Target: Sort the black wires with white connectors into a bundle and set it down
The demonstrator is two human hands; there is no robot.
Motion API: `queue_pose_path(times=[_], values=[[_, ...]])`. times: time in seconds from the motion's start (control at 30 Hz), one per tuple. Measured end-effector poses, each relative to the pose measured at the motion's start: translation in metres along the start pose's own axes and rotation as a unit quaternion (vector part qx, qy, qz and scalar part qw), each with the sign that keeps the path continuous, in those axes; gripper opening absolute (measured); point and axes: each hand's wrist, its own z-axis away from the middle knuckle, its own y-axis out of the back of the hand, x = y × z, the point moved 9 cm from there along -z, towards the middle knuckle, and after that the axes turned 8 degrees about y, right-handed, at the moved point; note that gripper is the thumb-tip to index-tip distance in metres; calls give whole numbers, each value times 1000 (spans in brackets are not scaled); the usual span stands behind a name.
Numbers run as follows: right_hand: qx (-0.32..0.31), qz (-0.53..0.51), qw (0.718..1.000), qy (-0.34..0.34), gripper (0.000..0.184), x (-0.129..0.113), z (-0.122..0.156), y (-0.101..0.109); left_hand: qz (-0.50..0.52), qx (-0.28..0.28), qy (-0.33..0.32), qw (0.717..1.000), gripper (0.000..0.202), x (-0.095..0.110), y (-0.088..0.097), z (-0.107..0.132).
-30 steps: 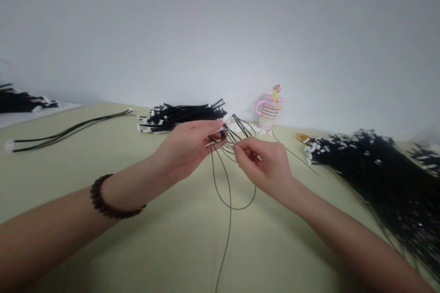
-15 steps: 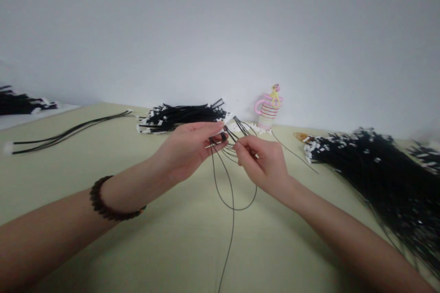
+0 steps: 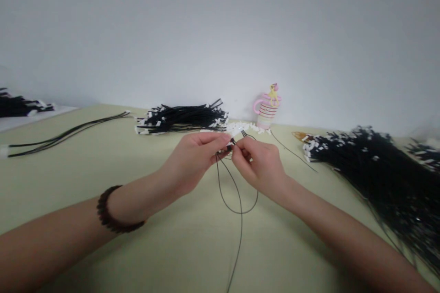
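Note:
Close together over the middle of the table, both hands work on one bundle of thin black wires [image 3: 239,192]. My left hand [image 3: 195,158] is closed around the wires near a white connector [image 3: 236,134], thumb on top. The fingers of my right hand [image 3: 259,160] pinch black wires just right of the left fingertips. Below the hands a wire hangs in a loop, and one long end runs down towards the front edge. The fingertips partly hide the spot where wires and connector meet.
Behind my left hand lies a pile of black cables with white ends [image 3: 185,118]. Loose white connectors [image 3: 252,127] lie beside a striped pink mug [image 3: 266,112]. A large wire heap [image 3: 378,169] covers the right; a longer cable [image 3: 65,135] lies left on the pale table [image 3: 165,252].
My left hand has moved right and slightly down, closer to my right hand. My right fingers now pinch nearer the left fingertips. The hanging loop has shifted slightly right.

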Motion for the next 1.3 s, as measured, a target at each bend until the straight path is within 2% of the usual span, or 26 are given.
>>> queue_pose_path(times=[0.3,0.73,0.83,0.97,1.07,1.13,1.2,1.27,1.3], values=[[-22,55,998,-1,23,-2,0,-2,-74,-7,-41,996,14,4,-1,3],[-66,60,996,-16,22,3,0,-6,-45,6,-18,999,14,-8,1,-1],[-87,21,996,-14,22,7,-4,-6,-13,10,-8,1000,14,-5,4,-6],[-116,-109,987,-6,13,15,-8,-10,32,4,0,999,14,10,12,-10],[-186,-223,954,-74,12,33,0,-27,53,4,-7,999,12,28,19,-9],[-270,-312,902,-126,13,40,13,-47,54,-4,-5,999,12,38,19,-7],[-339,-399,835,-168,13,43,27,-63,44,-20,6,999,14,42,17,-4],[-345,-460,791,-208,13,51,34,-70,29,-39,17,999,16,42,13,-3],[-321,-480,784,-229,13,59,35,-71,21,-47,21,998,17,41,11,-3]])
